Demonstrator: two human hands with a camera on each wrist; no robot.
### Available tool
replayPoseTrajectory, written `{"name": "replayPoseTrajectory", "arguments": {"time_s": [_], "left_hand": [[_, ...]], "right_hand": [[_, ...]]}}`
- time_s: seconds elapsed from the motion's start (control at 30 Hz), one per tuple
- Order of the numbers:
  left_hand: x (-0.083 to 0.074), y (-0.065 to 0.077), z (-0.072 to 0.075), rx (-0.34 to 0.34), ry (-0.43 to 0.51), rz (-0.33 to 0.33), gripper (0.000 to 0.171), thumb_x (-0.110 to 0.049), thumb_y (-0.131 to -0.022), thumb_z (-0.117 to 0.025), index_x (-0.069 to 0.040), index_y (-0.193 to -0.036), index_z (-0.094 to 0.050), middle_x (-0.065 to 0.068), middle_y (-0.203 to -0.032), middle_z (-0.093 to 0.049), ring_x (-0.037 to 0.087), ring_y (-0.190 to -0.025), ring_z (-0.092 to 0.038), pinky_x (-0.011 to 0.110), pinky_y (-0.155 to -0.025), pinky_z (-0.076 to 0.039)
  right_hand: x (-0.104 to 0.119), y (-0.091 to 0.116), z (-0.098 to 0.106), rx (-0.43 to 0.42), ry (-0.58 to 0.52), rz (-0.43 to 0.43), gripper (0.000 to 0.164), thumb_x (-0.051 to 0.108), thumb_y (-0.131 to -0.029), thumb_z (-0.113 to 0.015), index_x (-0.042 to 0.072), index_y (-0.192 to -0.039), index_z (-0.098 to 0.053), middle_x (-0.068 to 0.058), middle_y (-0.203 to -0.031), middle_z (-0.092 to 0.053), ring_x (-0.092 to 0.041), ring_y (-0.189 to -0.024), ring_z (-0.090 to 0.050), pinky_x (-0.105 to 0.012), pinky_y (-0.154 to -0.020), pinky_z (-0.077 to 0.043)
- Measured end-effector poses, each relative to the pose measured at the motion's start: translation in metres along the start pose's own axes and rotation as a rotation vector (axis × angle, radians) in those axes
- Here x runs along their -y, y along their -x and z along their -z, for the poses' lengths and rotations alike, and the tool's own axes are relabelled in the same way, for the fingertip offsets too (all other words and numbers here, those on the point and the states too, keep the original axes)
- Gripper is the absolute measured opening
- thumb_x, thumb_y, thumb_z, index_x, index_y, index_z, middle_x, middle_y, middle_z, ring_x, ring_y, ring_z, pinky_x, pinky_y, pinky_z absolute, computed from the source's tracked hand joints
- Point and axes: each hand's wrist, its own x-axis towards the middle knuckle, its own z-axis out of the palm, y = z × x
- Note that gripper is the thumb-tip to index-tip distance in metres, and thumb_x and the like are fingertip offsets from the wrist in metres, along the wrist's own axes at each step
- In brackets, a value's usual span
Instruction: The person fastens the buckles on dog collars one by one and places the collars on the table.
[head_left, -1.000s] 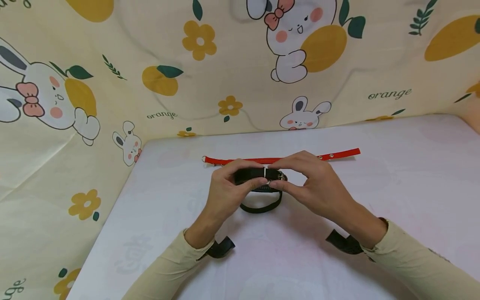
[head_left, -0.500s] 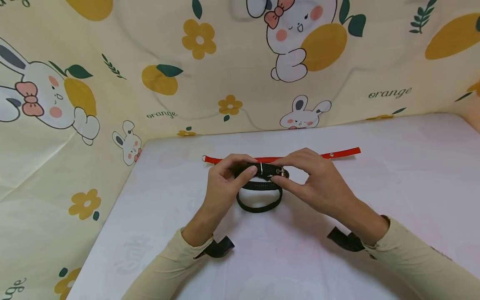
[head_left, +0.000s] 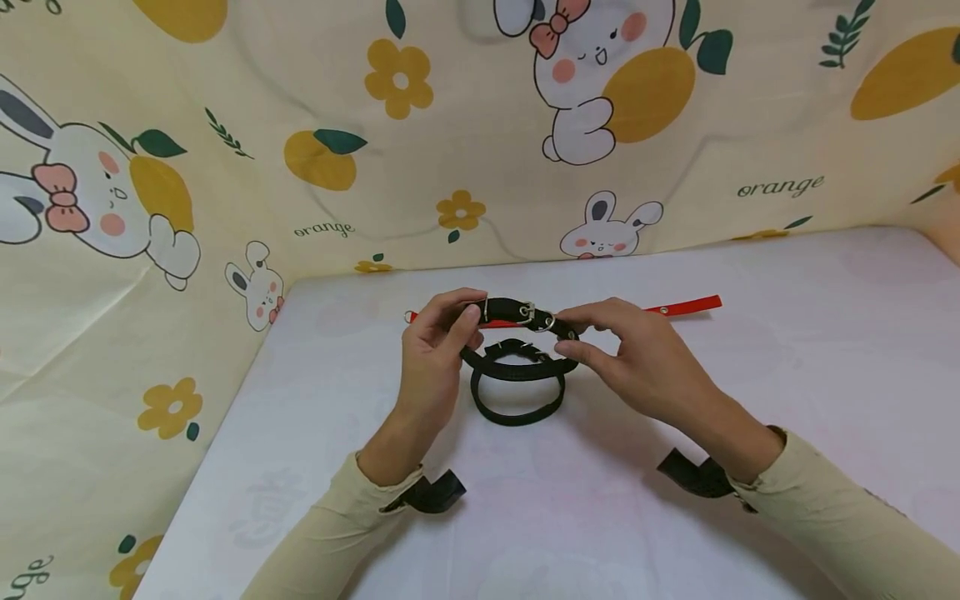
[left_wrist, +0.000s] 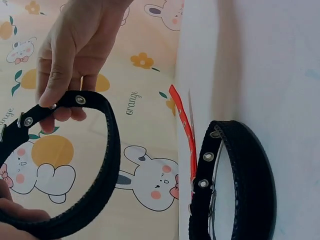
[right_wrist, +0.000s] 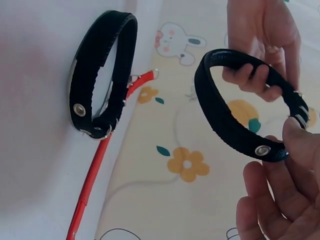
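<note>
A black dog collar [head_left: 512, 311], buckled into a loop with a silver buckle and metal ring, is held up between both hands. My left hand [head_left: 435, 354] pinches its left side between thumb and fingers. At the right side, my right hand [head_left: 637, 358] grips the strap near its eyelets. A second black dog collar [head_left: 517, 419] forms a closed loop on the table just below the held one; its wide band [left_wrist: 257, 175] stands on edge in the left wrist view. Behind the hands lies a red collar [head_left: 686, 307], stretched out straight, its middle partly hidden.
A white cloth covers the table [head_left: 562, 517]. Behind and to the left hangs a cream curtain [head_left: 450, 150] printed with rabbits and oranges. Black straps [head_left: 438, 493] sit at both wrists, below the sleeves.
The held collar has risen and tilted, so its loop now shows open with the buckle at the top. My left hand has shifted left and up, and the hands are farther apart.
</note>
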Motion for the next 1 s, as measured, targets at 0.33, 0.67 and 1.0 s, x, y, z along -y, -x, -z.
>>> {"name": "replayPoseTrajectory", "arguments": {"time_s": [0.33, 0.67, 1.0], "left_hand": [[-0.003, -0.004, 0.005, -0.039, 0.118, 0.091, 0.031, -0.003, -0.102, -0.051, -0.024, -0.102, -0.072, -0.002, -0.088, -0.056, 0.012, -0.074, -0.046, 0.020, -0.066, -0.052], [-0.007, -0.008, 0.009, -0.066, 0.213, 0.167, 0.019, -0.016, -0.098, -0.057, -0.023, -0.104, -0.073, 0.000, -0.082, -0.052, 0.011, -0.072, -0.044, 0.021, -0.064, -0.051], [-0.007, -0.009, 0.010, -0.063, 0.104, 0.231, 0.024, -0.009, -0.099, -0.055, -0.009, -0.117, -0.072, 0.002, -0.086, -0.060, 0.012, -0.071, -0.050, 0.019, -0.068, -0.051]], "right_hand": [[-0.002, -0.004, 0.004, 0.042, -0.030, 0.012, 0.055, 0.020, -0.083, -0.081, 0.027, -0.134, -0.060, 0.007, -0.103, -0.071, -0.010, -0.096, -0.061, -0.031, -0.078, -0.048], [-0.007, -0.004, 0.002, 0.042, 0.138, 0.244, 0.094, 0.007, -0.070, -0.089, 0.028, -0.149, -0.043, -0.002, -0.135, -0.056, -0.019, -0.106, -0.068, -0.033, -0.072, -0.059], [-0.011, -0.003, 0.001, 0.037, 0.148, 0.254, 0.093, 0.009, -0.070, -0.090, 0.025, -0.149, -0.045, -0.003, -0.137, -0.055, -0.021, -0.108, -0.067, -0.037, -0.074, -0.059]]}}
